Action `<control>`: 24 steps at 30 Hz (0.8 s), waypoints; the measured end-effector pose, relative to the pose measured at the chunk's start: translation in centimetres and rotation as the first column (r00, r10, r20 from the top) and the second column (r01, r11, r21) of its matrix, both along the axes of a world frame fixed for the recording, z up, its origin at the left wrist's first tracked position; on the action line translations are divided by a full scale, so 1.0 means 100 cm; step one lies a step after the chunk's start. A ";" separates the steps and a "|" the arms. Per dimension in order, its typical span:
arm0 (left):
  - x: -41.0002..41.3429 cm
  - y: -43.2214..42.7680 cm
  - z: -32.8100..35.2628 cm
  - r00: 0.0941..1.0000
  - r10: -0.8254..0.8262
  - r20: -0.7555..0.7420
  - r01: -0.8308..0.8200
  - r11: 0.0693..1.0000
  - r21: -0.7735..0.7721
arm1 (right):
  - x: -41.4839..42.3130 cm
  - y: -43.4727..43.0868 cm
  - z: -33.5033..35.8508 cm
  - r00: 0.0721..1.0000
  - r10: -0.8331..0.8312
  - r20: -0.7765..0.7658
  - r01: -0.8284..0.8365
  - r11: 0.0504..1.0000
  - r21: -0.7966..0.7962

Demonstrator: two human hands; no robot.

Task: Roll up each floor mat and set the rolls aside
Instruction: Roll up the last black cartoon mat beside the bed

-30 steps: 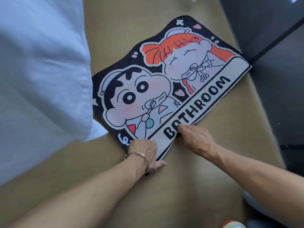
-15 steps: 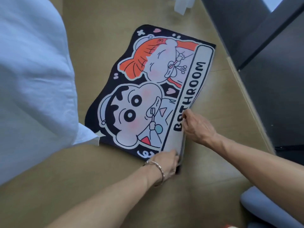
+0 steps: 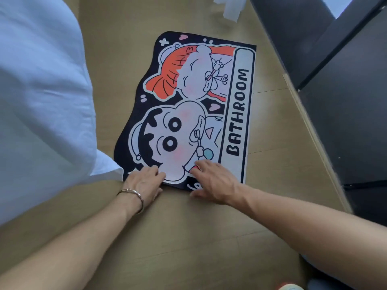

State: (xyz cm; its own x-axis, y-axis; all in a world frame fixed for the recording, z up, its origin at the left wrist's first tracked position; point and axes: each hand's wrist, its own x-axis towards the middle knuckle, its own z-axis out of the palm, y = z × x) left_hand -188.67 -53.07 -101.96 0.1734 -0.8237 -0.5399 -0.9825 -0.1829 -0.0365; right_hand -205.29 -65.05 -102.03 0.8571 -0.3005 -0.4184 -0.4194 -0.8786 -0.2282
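Note:
A cartoon floor mat (image 3: 237, 105) printed with BATHROOM lies flat on the wooden floor, its long side running away from me. Both my hands are at its near short edge. My left hand (image 3: 144, 182), with a bracelet on the wrist, has bent fingers on the mat's near left corner and its thumb along the edge, pinching it. My right hand (image 3: 213, 182) lies with straight, spread fingers on top of the mat near the red patch. Its thumb rests on the floor just off the edge. The mat is fully unrolled.
White bedding (image 3: 37, 97) hangs over the floor on the left, touching the mat's near left corner. Dark furniture (image 3: 339, 114) with a light wooden edge runs along the right. A white cloth (image 3: 230, 7) hangs at the top. Bare floor (image 3: 188, 237) lies between me and the mat.
The mat has turned so its short edge faces me. Both hands left the BATHROOM side and now sit on the near short edge.

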 end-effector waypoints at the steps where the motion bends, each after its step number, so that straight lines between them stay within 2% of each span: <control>1: 0.003 0.001 -0.001 0.999 0.035 0.004 -0.035 0.999 -0.004 | 0.003 0.008 -0.004 0.999 0.045 0.017 -0.044 0.999 -0.018; 7: 0.000 -0.004 0.000 0.997 0.078 0.021 -0.078 0.997 -0.002 | -0.004 0.009 -0.010 0.997 0.067 0.037 -0.062 0.992 -0.106; 9: -0.004 -0.009 0.003 0.997 0.080 -0.016 -0.080 0.997 0.012 | -0.012 0.005 -0.007 0.995 0.095 0.034 -0.091 0.990 -0.106; 13: -0.023 -0.016 0.004 0.996 0.004 -0.093 0.010 0.989 0.144 | -0.031 0.005 -0.005 0.998 0.054 0.022 -0.053 0.997 -0.058; 16: -0.042 -0.007 -0.002 0.995 0.010 -0.104 0.010 0.982 0.190 | -0.042 0.009 -0.005 0.999 0.015 -0.035 -0.017 0.998 -0.054; 20: -0.050 0.004 -0.008 0.983 0.065 -0.169 -0.040 0.989 0.145 | -0.045 0.012 0.001 0.999 -0.016 -0.045 0.014 0.999 -0.042; 24: -0.051 0.017 -0.014 0.976 0.021 -0.218 -0.018 1.000 0.016 | -0.059 0.013 -0.007 0.999 0.028 -0.020 -0.027 0.999 0.044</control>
